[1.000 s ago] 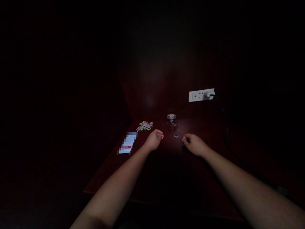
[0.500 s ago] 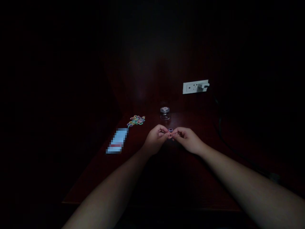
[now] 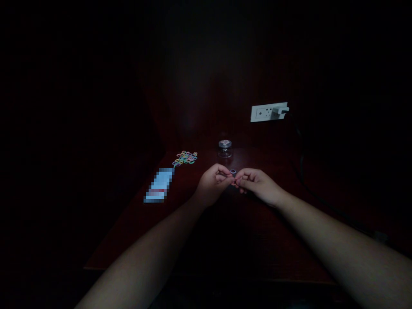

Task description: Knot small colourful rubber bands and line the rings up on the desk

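Close together over the dark table (image 3: 199, 240), both hands have thumb and forefinger pinched on one small orange-pink hair tie (image 3: 234, 182). My left hand (image 3: 214, 184) holds its left side, and my right hand (image 3: 260, 186) grips the right side. The fingers hide much of the tie. Just beyond the fingertips is a pale purple hair tie (image 3: 233, 171). A small clear jar (image 3: 225, 150) with its lid on stands behind it. To the left lies a loose pile of several colourful hair ties (image 3: 185, 158).
A phone-like bright rectangle (image 3: 159, 185), blurred out, lies near the table's left edge. On the back wall is a white power outlet (image 3: 269, 112) with a plug in it. Its dark cable (image 3: 302, 171) runs down along the right side. The surroundings are very dark.
The view has shifted slightly, so everything sits a little differently in the picture. Both hands keep their pinch on the orange-pink hair tie, with the fingers only slightly repositioned.
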A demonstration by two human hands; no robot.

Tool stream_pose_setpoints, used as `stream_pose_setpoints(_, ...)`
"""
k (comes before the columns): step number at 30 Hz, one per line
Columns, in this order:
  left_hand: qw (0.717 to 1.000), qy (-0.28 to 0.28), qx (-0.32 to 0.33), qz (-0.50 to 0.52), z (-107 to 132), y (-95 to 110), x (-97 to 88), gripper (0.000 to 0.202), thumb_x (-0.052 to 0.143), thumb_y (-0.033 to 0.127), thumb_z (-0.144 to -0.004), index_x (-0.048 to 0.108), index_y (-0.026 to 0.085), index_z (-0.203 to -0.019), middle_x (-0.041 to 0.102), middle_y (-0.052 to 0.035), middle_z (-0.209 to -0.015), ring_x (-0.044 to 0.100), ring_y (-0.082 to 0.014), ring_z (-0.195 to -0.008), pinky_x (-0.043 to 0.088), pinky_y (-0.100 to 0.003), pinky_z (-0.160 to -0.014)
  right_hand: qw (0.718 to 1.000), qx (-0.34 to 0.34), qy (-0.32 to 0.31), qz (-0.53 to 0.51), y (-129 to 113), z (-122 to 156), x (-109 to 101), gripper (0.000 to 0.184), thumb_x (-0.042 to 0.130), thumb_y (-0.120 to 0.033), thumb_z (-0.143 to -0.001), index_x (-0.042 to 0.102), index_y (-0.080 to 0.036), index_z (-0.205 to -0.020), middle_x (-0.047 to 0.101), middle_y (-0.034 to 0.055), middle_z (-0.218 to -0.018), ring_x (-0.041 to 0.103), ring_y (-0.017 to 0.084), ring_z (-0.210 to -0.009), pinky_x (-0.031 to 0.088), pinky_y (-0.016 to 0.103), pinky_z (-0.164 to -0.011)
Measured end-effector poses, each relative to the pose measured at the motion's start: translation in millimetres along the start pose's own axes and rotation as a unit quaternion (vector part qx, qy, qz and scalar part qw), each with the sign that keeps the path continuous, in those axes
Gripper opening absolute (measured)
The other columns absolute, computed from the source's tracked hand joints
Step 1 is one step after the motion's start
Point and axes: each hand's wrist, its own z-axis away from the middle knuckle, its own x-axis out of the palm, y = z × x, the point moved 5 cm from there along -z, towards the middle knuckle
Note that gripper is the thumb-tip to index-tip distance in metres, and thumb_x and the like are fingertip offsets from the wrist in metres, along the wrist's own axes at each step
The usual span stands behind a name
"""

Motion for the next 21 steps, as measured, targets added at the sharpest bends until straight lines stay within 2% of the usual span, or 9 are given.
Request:
stream_pose_setpoints(4, 1.000, -0.012, -0.007, 0.017, -0.6, -2.0, 1.2, 0.021, 0.062, 0.027, -0.077, 0.056, 0.013, -0.093, 0.067, -0.0042, -0.080, 0.063, -0.0106, -0.070, 0.049, -0.022, -0.065, 1.000, -0.012, 0.012, 0.016, -3.2, 0.0, -1.3, 0.023, 0.066, -0.036, -0.072, 0.057, -0.015, -0.075, 0.060, -0.0011, -0.063, 0.051, 0.008, -0.054, 0.037, 0.021, -0.051)
stream_pose_setpoints(9, 0.999, -0.043, -0.030, 0.005, 0.7, -3.8, 3.2, 0.027, 0.068, 0.026, -0.071, 0.062, 0.012, -0.093, 0.068, -0.0070, -0.088, 0.063, -0.0129, -0.077, 0.049, -0.026, -0.073, 0.998, -0.037, 0.027, 0.050, -5.7, -0.8, -4.3, 0.026, 0.067, -0.039, -0.071, 0.055, -0.015, -0.075, 0.057, -0.0016, -0.060, 0.046, 0.008, -0.051, 0.032, 0.020, -0.048)
stream_pose_setpoints(13, 0.997, -0.058, -0.026, -0.035, 3.3, -1.8, 5.5, 0.024, 0.067, 0.031, -0.072, 0.061, 0.012, -0.085, 0.066, -0.0043, -0.081, 0.060, -0.0110, -0.069, 0.046, -0.023, -0.064, 0.994, -0.070, 0.039, 0.074, -8.5, 0.2, -4.4, 0.027, 0.067, -0.039, -0.071, 0.053, -0.016, -0.073, 0.047, -0.0049, -0.055, 0.037, 0.006, -0.047, 0.026, 0.020, -0.045)
stream_pose_setpoints(17, 0.996, -0.055, -0.024, -0.064, 5.5, 1.4, 6.7, 0.023, 0.064, 0.034, -0.074, 0.055, 0.013, -0.079, 0.059, 0.0005, -0.069, 0.051, -0.0068, -0.058, 0.036, -0.018, -0.053, 0.989, -0.102, 0.048, 0.094, -13.6, 3.2, -1.9, 0.024, 0.068, -0.034, -0.072, 0.051, -0.017, -0.071, 0.044, -0.0049, -0.057, 0.035, 0.007, -0.049, 0.026, 0.021, -0.045)
stream_pose_setpoints(21, 0.995, -0.059, -0.013, -0.076, 6.6, 5.8, 7.7, 0.018, 0.059, 0.031, -0.079, 0.052, 0.014, -0.080, 0.058, 0.0009, -0.070, 0.049, -0.0068, -0.059, 0.035, -0.018, -0.053, 0.985, -0.113, 0.061, 0.116, -16.6, 5.7, -0.2, 0.021, 0.064, -0.031, -0.075, 0.048, -0.018, -0.072, 0.042, -0.0050, -0.057, 0.035, 0.008, -0.050, 0.026, 0.021, -0.046)
